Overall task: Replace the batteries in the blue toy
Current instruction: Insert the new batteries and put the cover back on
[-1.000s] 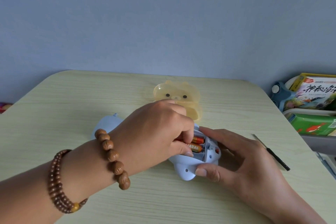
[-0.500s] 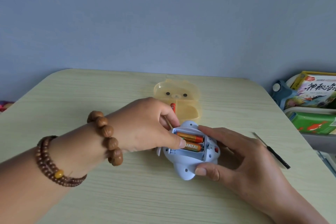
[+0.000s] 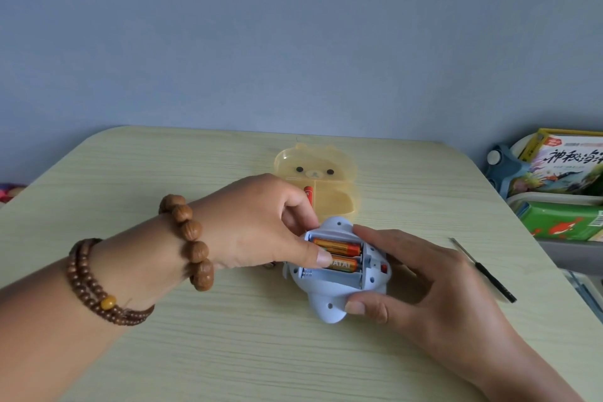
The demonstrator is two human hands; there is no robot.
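At toy's (image 3: pixel 329 305) 4 o'clock, right hand (image 3: pixel 424 287): grips toy, thumb near, fingers far.
Toy: mid-tabletop (image 3: pixel 163 352), underside up, bay open.
Batteries (image 3: pixel 339 246): two seated; nearest slot empty.
Left hand (image 3: pixel 257 228): thumb presses nearer battery, fingers curled.
Box (image 3: pixel 346 170), toy's 12 o'clock: holds one red cell (image 3: pixel 308 195).
Remaining: probably third cell, then cover.

The left hand (image 3: pixel 261 228) reaches in from the left of the toy (image 3: pixel 332 302). Its fingers curl at the toy's far edge and its thumb tip presses into the open top. The right hand (image 3: pixel 424 284) grips the toy's right side, thumb on the near edge and fingers stretched over the far edge.
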